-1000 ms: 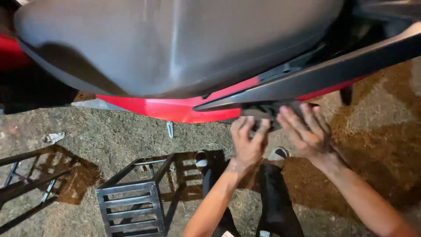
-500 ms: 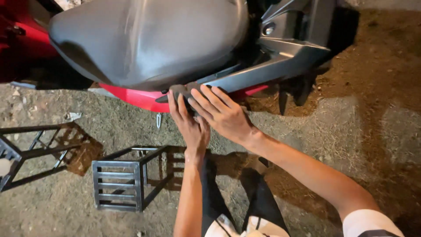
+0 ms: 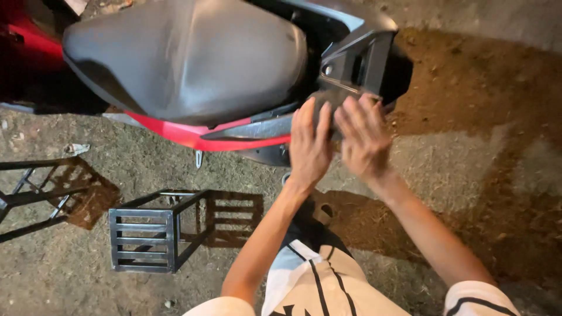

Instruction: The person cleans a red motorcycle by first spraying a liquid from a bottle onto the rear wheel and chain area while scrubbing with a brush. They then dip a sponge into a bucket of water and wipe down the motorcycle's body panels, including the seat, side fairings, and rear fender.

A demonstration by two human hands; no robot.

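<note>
Fingers of left hand (image 3: 309,146) and right hand (image 3: 363,137) lie flat, unclenched, on glossy angular tail panel (image 3: 357,64).

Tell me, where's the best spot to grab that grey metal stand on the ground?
Probably the top bar of the grey metal stand, reached from above. It sits upright on the dirt ground, its open frame leaves room for fingers around the bar, and nothing covers it.

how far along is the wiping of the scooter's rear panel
Done: nothing can be called finished; the pictures do not show which parts are already clean. In hand: both hands, left hand and right hand, press a dark cloth flat against the grey side panel near the tail piece, below the seat. Left: probably the red lower panel, which neither hand touches.
</note>
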